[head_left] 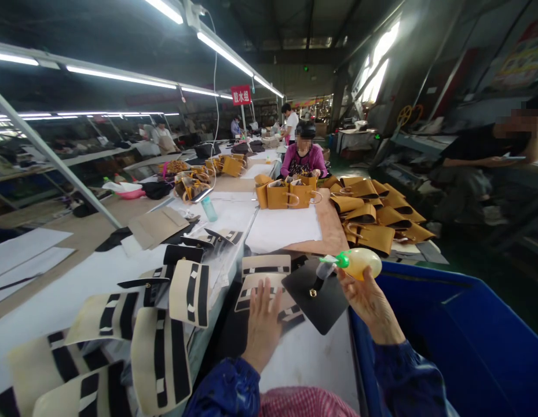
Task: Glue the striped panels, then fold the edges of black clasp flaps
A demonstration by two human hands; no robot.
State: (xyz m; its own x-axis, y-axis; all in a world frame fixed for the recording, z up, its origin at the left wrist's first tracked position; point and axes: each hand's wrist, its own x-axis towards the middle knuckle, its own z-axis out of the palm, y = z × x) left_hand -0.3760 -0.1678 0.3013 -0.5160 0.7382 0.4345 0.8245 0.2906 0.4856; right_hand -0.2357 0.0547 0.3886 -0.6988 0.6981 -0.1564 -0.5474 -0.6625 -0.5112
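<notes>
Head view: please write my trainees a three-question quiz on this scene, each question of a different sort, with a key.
1. Fill the gap: the left hand is over a cream panel with ____ strips.
2. True or false: the large bin at the lower right is red.
3. Which hand holds the green-tipped bottle?

Key:
1. black
2. False; it is blue.
3. The right hand.

The left hand (264, 321) lies open over a panel (246, 294); the right hand (373, 304) grips a bottle (359, 262) near the tabletop's (314, 370) right edge, beside a bin (451, 289).
</notes>
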